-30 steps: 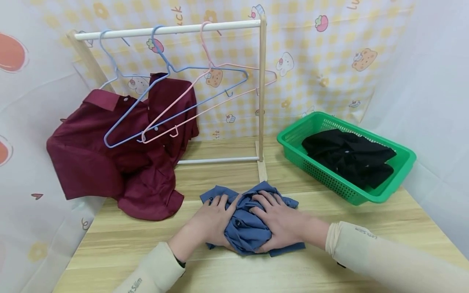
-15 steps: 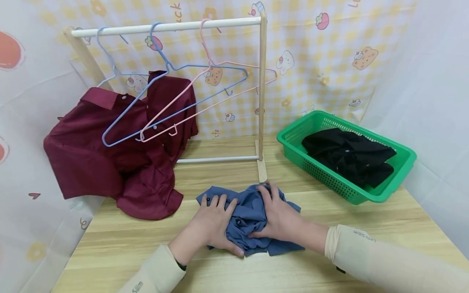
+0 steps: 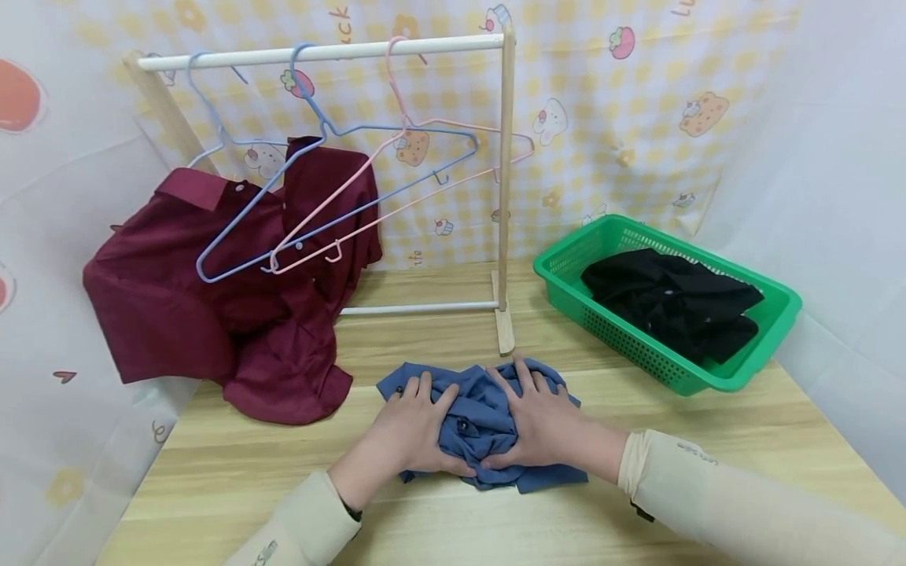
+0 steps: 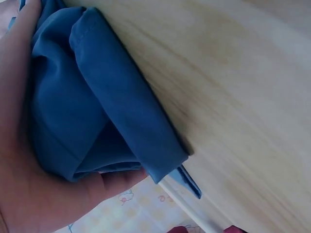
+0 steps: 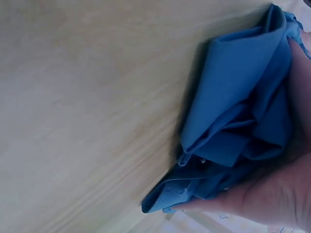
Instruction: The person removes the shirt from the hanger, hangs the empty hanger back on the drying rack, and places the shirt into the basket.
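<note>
A crumpled blue button-up shirt (image 3: 476, 428) lies bunched on the wooden table, a dark button showing near its middle. My left hand (image 3: 410, 432) grips its left side, fingers spread over the cloth and thumb along the near edge. On the other side my right hand (image 3: 545, 428) holds the bundle the same way, the two thumbs almost meeting in front. In the left wrist view the hand (image 4: 53, 199) curves round the shirt (image 4: 121, 97), a folded flap sticking out. The right wrist view has the hand (image 5: 282, 194) cupped behind the shirt's folds (image 5: 238, 82).
Behind stands a rack with a white rail (image 3: 453, 45), bearing a blue hanger (image 3: 382, 208) and a pink hanger (image 3: 396, 216). A maroon shirt (image 3: 170, 306) hangs from another blue hanger at left. At right, a green basket (image 3: 623, 346) holds a black garment (image 3: 665, 299).
My right hand lifted its fingers off the shirt, shifted its hold and spread over the right side again. The left hand moved slightly left, and the bundle looks a little flatter and wider.
</note>
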{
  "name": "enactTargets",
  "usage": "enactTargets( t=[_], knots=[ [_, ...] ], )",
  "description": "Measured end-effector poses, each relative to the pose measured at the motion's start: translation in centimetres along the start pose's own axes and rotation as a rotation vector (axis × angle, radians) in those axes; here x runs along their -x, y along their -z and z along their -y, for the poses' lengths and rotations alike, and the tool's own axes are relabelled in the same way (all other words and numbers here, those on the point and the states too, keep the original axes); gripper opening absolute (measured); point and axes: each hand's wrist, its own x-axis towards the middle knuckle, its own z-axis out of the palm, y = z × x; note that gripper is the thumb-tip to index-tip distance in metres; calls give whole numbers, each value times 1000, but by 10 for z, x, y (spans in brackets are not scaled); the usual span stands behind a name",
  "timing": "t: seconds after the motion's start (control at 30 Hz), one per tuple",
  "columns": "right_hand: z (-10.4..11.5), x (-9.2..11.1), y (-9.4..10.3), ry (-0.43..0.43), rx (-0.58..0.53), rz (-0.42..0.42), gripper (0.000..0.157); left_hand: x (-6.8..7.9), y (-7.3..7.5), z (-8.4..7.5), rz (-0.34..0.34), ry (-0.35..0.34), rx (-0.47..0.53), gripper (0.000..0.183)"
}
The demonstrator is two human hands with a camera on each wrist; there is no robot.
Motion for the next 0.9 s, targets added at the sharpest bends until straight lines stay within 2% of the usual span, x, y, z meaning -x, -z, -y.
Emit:
enactTargets(
  t=[0.1, 0.27, 0.37, 0.7, 0.9],
  knots=[
    [-1, 0, 0, 15, -24, 21, 140, 0, 2, -1, 23, 12, -1, 128],
    [1, -3, 2, 18, -34, 78, 142, -3, 2, 1, 79, 21, 87, 131],
    [1, -4, 3, 3, -24, 97, 141, -5, 1, 3, 86, 19, 112, 132],
    [12, -1, 6, -54, -9, 139, 137, -5, 1, 1, 91, 40, 70, 131],
    [15, 1, 6, -64, 7, 115, 133, -5, 2, -1, 72, 43, 40, 128]
  ],
)
